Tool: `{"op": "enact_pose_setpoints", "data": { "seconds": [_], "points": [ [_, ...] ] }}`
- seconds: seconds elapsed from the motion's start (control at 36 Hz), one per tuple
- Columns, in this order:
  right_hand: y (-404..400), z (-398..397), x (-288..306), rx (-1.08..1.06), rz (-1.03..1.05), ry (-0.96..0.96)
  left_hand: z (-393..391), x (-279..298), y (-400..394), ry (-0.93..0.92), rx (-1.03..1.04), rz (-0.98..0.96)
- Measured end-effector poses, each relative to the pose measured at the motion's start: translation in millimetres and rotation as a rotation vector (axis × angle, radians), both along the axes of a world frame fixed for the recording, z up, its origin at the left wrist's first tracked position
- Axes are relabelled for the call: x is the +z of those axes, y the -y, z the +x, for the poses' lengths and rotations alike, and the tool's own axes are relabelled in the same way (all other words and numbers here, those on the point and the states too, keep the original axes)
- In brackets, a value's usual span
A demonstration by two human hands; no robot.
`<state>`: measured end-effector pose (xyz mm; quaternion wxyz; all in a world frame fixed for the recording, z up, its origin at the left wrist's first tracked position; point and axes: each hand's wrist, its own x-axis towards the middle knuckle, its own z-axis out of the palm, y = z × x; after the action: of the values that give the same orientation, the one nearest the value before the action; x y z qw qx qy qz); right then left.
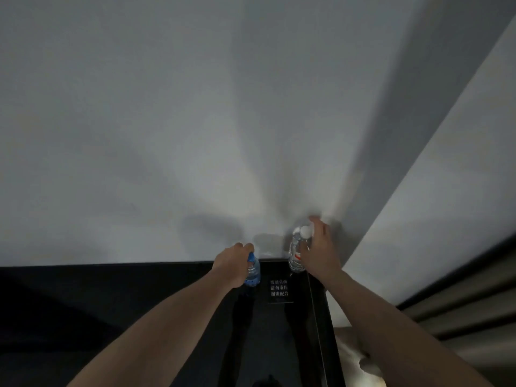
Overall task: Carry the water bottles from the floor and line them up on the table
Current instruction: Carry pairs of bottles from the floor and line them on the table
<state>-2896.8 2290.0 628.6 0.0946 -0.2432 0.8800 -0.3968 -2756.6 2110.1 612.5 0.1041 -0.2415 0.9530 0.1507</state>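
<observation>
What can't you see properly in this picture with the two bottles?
Head view:
- Blue-label bottle: the left hand hides its cap and top.
- White-cap bottle: the right hand covers one side.
- Sign on the black table: characters too small and blurred to read.
- Floor: not in view.

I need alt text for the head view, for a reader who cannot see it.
Each hand holds a water bottle at the far edge of a glossy black table against a white wall: left hand a blue-label bottle, right hand a white-capped bottle.
</observation>
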Motion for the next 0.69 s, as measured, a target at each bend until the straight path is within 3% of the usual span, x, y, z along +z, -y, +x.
{"op": "enact_pose_setpoints", "data": {
  "seconds": [0.14, 0.31, 0.69],
  "points": [
    [6, -18, -1, 0.03, 0.081, 0.045, -6, 3, 3, -0.006, 0.044, 0.055],
    [1, -23, -2, 0.097, 0.145, -0.031, -20, 11, -1, -0.042, 0.028, 0.044],
    [6, -25, -8, 0.058, 0.104, -0.002, -49, 21, -12, -0.059, 0.017, 0.081]
  ]
}}
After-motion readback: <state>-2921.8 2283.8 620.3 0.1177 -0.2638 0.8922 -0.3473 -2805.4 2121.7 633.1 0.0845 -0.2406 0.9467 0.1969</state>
